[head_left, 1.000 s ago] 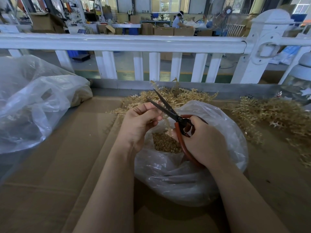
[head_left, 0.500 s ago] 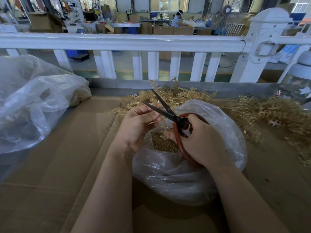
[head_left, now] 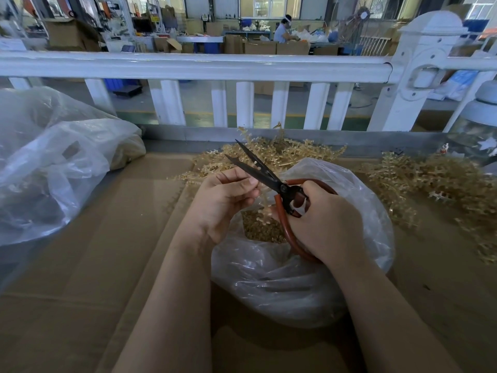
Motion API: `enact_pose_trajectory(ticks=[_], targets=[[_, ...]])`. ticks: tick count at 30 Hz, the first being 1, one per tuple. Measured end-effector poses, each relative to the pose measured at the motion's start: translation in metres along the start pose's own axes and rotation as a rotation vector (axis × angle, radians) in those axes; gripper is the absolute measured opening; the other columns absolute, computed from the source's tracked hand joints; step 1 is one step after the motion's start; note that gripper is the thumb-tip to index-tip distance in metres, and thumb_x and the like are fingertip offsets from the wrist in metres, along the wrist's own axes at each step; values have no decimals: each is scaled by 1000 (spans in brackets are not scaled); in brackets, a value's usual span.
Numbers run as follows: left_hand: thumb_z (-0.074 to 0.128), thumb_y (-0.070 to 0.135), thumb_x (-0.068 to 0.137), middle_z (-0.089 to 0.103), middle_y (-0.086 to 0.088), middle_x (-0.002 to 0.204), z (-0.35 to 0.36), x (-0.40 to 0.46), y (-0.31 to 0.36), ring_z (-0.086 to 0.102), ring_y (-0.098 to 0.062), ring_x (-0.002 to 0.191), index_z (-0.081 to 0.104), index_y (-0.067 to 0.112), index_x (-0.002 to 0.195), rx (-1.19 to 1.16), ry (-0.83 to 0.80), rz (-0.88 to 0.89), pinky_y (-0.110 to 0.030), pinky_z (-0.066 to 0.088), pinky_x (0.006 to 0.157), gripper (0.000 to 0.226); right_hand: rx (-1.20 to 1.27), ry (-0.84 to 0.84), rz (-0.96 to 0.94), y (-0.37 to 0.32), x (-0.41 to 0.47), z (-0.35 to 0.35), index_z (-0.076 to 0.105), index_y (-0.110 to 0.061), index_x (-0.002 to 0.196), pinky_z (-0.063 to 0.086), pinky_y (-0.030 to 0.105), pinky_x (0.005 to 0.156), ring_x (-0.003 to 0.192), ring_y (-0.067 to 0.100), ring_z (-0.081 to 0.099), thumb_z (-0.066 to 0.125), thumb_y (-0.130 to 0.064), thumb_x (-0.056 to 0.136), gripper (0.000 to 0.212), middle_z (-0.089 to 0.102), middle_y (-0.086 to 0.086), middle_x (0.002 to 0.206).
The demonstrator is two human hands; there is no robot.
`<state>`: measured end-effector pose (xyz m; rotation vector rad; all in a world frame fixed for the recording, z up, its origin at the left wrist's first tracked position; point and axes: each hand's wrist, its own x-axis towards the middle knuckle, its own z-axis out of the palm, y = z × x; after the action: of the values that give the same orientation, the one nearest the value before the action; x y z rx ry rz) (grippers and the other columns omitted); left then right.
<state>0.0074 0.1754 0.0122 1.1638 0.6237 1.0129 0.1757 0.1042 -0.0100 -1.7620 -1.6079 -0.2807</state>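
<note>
My right hand (head_left: 320, 222) grips the red-orange handles of large black-bladed scissors (head_left: 258, 168), whose blades stand parted and point up-left. My left hand (head_left: 223, 200) is curled beside the blades and pinches a small tan plastic piece that is mostly hidden by the fingers. Both hands hover over an open clear plastic bag (head_left: 295, 278) that holds several small tan cut pieces (head_left: 261, 227).
Heaps of tan plastic sprues lie behind the bag (head_left: 282, 154) and to the right (head_left: 435, 184). A large crumpled plastic bag (head_left: 53, 162) fills the left side. Cardboard (head_left: 107, 265) covers the worktop. A white railing (head_left: 215, 65) runs along the far edge.
The scissor blades have stayed parted and shifted slightly. My left hand's fingers have curled a little more around the small piece.
</note>
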Motion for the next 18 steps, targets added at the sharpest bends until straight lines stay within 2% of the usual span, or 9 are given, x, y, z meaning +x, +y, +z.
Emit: enact_pose_trajectory(ticks=[4, 7, 11, 15, 18], targets=[[69, 12, 70, 68, 3, 68, -1, 1, -1, 62, -7, 63, 73, 18, 70, -14, -5, 0, -18, 50, 65, 7, 5, 28, -6, -3, 0, -1, 32, -33, 63, 21, 15, 44, 43, -2, 35, 50, -71, 81, 46, 34, -18, 50], [69, 12, 72, 68, 4, 69, -1, 0, 0, 62, -7, 64, 71, 19, 72, -10, -23, 15, -19, 50, 66, 8, 10, 2, 8, -1, 0, 1, 38, -30, 63, 25, 17, 44, 44, 0, 38, 47, -75, 79, 50, 39, -16, 50], [67, 8, 77, 69, 3, 73, -1, 1, 1, 61, -9, 68, 66, 16, 81, 30, -48, 66, -22, 49, 69, 9, 37, 24, 11, -1, 0, 0, 32, -31, 61, 20, 15, 45, 41, 0, 34, 40, -74, 80, 47, 34, -16, 47], [63, 5, 82, 69, 3, 73, 3, 0, 1, 60, -9, 66, 64, 15, 81, 59, -11, 107, -25, 47, 71, 10, 37, 31, 6, -1, -1, 0, 31, -32, 60, 18, 13, 46, 40, -1, 33, 48, -69, 80, 46, 33, -16, 46], [57, -4, 89, 69, 4, 73, 4, -1, 1, 60, -10, 67, 63, 14, 83, 72, -7, 119, -27, 47, 74, 20, 34, 8, 8, 1, 0, 1, 35, -31, 60, 21, 14, 46, 43, 0, 37, 49, -75, 78, 51, 37, -16, 48]])
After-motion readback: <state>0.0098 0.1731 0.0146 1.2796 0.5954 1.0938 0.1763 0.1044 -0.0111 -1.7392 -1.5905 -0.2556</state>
